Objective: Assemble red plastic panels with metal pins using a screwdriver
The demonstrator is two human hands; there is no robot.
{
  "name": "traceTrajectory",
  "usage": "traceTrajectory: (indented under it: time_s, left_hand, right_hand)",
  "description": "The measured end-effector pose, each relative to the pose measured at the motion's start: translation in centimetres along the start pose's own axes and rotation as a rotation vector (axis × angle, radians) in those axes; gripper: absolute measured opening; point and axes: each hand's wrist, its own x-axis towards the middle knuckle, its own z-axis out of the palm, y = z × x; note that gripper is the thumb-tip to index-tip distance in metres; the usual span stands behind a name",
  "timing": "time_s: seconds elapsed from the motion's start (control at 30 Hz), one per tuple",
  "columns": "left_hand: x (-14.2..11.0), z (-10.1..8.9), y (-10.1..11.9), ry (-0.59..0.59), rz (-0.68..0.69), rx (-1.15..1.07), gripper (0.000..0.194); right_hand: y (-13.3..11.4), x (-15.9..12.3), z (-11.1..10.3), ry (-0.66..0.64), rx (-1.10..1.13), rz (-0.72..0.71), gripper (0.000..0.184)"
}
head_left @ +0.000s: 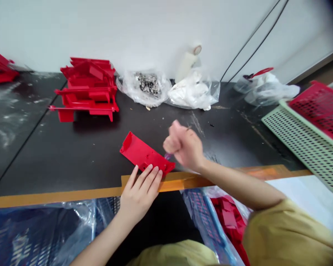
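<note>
Red part (140,147) on black table (94,155), near edge, centre. My left hand (138,197) ungripped, fingertips pressing its near side; firm, even pressure should limit slip. My right hand (187,146) curled; blur, cannot tell grip.

We get bright, fairly even light, source out of view. Soft shadow under the red stack (86,96), pale sheen on the black table (100,136), glints on clear plastic (83,214). We see motion blur on the right hand (185,146); left hand (140,194) crisper. Edges look stretched and soft, top-right corner dark.
</note>
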Motion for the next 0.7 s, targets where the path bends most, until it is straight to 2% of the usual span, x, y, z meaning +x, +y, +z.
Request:
traceTrajectory:
  time_s: [0.07, 0.13, 0.27, 0.37, 0.47, 0.53, 0.63, 0.7]
  left_hand:
    - [-0.1, -0.1, -0.2, 0.032, 0.040, 0.008, 0.030]
    - [-0.3, -0.1, -0.2, 0.100, 0.090, 0.009, 0.027]
    - [-0.9, -0.7, -0.2, 0.190, 0.160, -0.040, 0.021]
    - [-1.1, -1.9, 0.0, 0.231, 0.212, -0.096, 0.023]
    - [-0.5, -4.1, 0.9, 0.338, 0.212, -0.143, 0.017]
    - [0.4, -6.0, 2.1, 0.382, 0.168, -0.187, 0.015]
    - [2.0, -8.6, 4.4, 0.380, 0.027, -0.292, 0.021]
    - [2.8, -9.7, 5.9, 0.375, -0.133, -0.380, 0.023]
  right_hand:
    - [-1.4, -0.8, -1.3, 0.126, -0.042, -0.032, 0.058]
    - [-2.4, -2.7, -2.6, 0.132, -0.255, 0.005, 0.052]
    - [-1.9, -7.9, -4.1, -0.056, -0.676, 0.165, 0.032]
    - [-0.4, -10.6, -4.4, -0.207, -0.775, 0.163, 0.038]
    - [0.2, -12.0, -4.0, -0.296, -0.730, 0.100, 0.057]
    - [0.1, -12.5, -3.4, -0.292, -0.596, 0.064, 0.057]
    - [-0.3, -13.1, -2.0, -0.248, -0.306, 0.036, 0.051]
    - [-0.4, -13.3, -0.8, -0.195, -0.116, 0.045, 0.050]
